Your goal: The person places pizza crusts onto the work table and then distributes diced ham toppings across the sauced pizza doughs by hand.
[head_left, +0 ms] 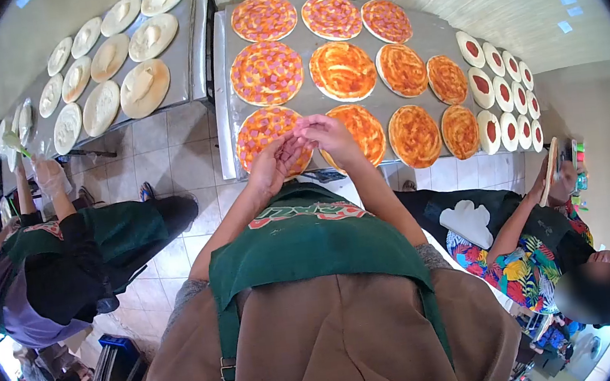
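Note:
My left hand (274,165) is cupped, palm up with curled fingers, over the near edge of a pizza (262,131) topped with pink ham-like cubes and red and yellow sauce. Touching or nearly touching it, my right hand (331,138) bends its closed fingers down over the left palm. What lies in the fingers, if anything, is too small to make out. Just beyond my right wrist is a sauced pizza (359,125) without cubes. Farther up the same column as the near pizza sits another cube-topped pizza (267,73).
More sauced pizzas (414,137) and small bases with red centres (484,87) cover the metal table (438,34). Plain bases (101,108) fill another table at left. A gloved co-worker (92,237) stands left; another person (520,233) at right holds a base (548,172).

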